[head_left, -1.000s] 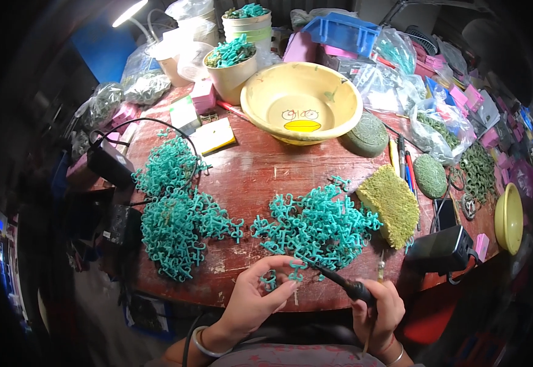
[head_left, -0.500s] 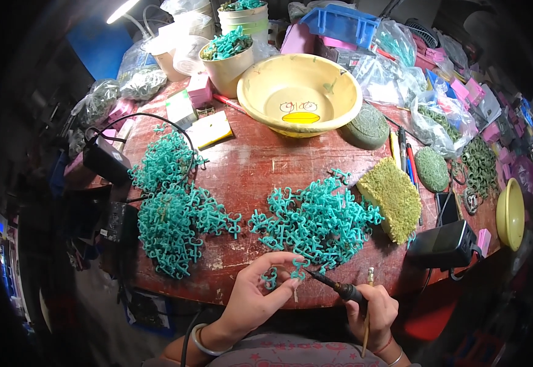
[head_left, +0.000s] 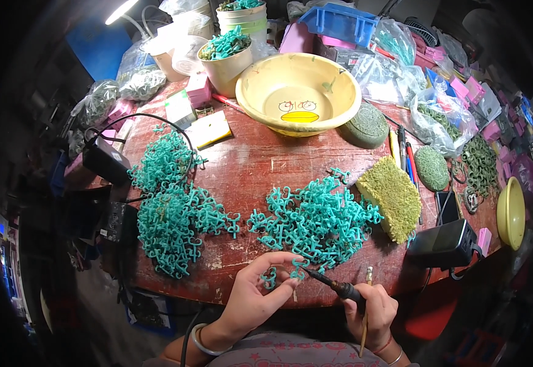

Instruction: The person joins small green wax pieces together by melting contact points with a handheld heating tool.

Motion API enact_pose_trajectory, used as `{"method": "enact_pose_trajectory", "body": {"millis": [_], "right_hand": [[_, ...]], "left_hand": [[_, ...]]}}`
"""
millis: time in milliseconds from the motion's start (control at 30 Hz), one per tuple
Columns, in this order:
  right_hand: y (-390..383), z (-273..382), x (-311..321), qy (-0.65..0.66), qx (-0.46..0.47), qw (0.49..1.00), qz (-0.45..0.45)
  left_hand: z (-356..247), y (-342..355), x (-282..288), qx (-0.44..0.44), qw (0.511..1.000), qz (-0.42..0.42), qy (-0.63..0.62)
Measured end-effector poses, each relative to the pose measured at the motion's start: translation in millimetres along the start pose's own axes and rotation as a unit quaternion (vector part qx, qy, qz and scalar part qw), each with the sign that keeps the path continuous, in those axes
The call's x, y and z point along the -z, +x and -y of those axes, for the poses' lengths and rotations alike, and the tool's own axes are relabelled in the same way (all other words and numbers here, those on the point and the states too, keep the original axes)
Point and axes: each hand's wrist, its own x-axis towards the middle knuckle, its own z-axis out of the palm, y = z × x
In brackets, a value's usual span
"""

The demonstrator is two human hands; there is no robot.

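Note:
My left hand (head_left: 251, 303) pinches a small teal curled wax-like piece (head_left: 297, 273) between thumb and fingertips at the table's near edge. Another teal piece (head_left: 269, 278) shows inside the curl of its fingers. In my right hand (head_left: 379, 312) is a dark-handled soldering iron (head_left: 343, 289), its thin tip at the pinched piece; whether it touches I cannot tell. A slim wooden stick (head_left: 365, 324) is also held in the right hand, standing nearly upright. Just beyond my hands lies a loose heap of teal pieces (head_left: 321, 220), with a longer heap (head_left: 168, 220) to the left.
A cream basin (head_left: 257, 104) stands at the back of the red table (head_left: 242, 165). Right of the near heap are a yellow-green sponge block (head_left: 392, 199), pens (head_left: 410, 162), green rounded stones (head_left: 365, 126) and a black box (head_left: 444, 243). Tubs (head_left: 226, 70) and a lit lamp (head_left: 122, 11) sit back left.
Hands, iron and teal pieces keep almost the same places. The whole view has shifted very slightly.

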Motion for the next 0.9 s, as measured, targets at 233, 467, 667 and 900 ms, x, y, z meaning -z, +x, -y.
{"method": "enact_pose_trajectory", "body": {"millis": [233, 467, 667, 900], "right_hand": [[0, 0, 0, -0.011, 0.007, 1.0, 0.0], [-7, 0, 18, -0.021, -0.02, 0.998, -0.064], [-25, -16, 56, -0.179, -0.031, 0.983, -0.015], [-21, -18, 54, -0.104, -0.074, 0.99, -0.058]], "left_hand": [[-3, -1, -2, -0.001, 1.0, -0.005, -0.014], [0, 0, 2, 0.009, 1.0, 0.002, -0.012], [-4, -2, 4, 0.017, 0.999, 0.014, -0.044], [-5, -1, 14, 0.046, 0.983, 0.046, -0.172]]}}
